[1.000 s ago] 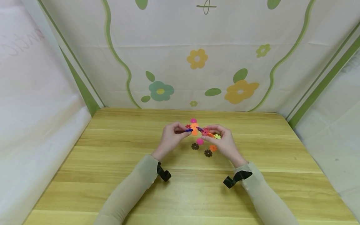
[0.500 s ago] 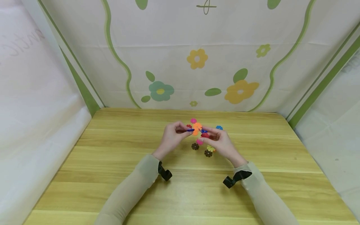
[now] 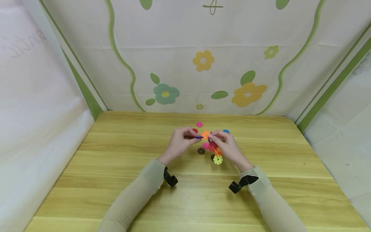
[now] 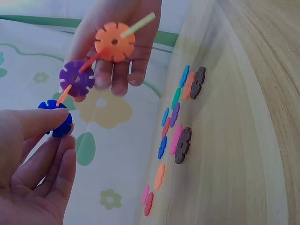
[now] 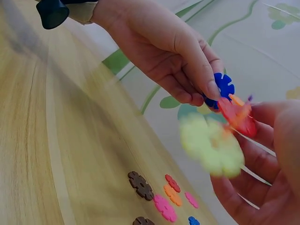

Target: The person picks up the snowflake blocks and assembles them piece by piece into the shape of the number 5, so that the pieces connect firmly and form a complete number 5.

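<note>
A short chain of notched plastic discs is stretched between the two hands, above the table. My left hand (image 3: 179, 141) pinches the blue disc (image 4: 56, 119) at one end between thumb and fingers. Slotted into that one, an orange disc (image 3: 205, 134) leads to a purple disc (image 4: 76, 78), which my right hand (image 3: 227, 145) pinches at its edge. Beyond it follow a red disc (image 5: 236, 117), another orange disc (image 4: 115, 42) and a pale yellow disc (image 3: 218, 159) at the free end. The yellow disc is blurred in the right wrist view.
Several loose discs lie on the wooden table (image 3: 185, 199) beneath the hands, among them brown discs (image 4: 183, 145), a pink disc (image 3: 199, 124) and a blue disc (image 3: 226, 131). A white cloth with printed flowers (image 3: 185, 64) rises behind the table's far edge.
The chain has turned in my right hand, its yellow end swinging from the right side down toward the person. My left hand has kept its pinch on the blue disc, shifting slightly right.
</note>
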`<action>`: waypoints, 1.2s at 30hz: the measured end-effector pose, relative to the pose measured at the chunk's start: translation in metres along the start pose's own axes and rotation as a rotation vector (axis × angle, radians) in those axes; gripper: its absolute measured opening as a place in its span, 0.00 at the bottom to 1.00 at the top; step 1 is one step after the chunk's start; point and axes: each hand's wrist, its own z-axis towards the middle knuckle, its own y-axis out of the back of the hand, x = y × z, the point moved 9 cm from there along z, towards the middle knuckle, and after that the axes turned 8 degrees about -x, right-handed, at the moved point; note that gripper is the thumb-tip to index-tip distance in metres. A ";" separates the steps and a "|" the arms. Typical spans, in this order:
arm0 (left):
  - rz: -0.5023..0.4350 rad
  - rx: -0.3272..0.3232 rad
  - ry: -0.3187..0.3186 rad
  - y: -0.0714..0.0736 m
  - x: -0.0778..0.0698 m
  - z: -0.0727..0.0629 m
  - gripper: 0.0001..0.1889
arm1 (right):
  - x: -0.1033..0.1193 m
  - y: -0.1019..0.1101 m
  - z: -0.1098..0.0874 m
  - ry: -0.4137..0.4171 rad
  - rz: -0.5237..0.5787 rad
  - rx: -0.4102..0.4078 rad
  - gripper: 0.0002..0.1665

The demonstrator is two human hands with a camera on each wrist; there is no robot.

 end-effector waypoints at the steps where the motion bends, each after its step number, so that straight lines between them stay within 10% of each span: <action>1: -0.004 0.000 0.002 0.000 0.000 0.000 0.06 | 0.000 0.000 0.000 0.007 -0.002 0.001 0.18; 36: -0.011 0.047 -0.016 -0.001 0.000 -0.006 0.02 | -0.014 -0.002 -0.001 -0.117 0.133 -0.077 0.18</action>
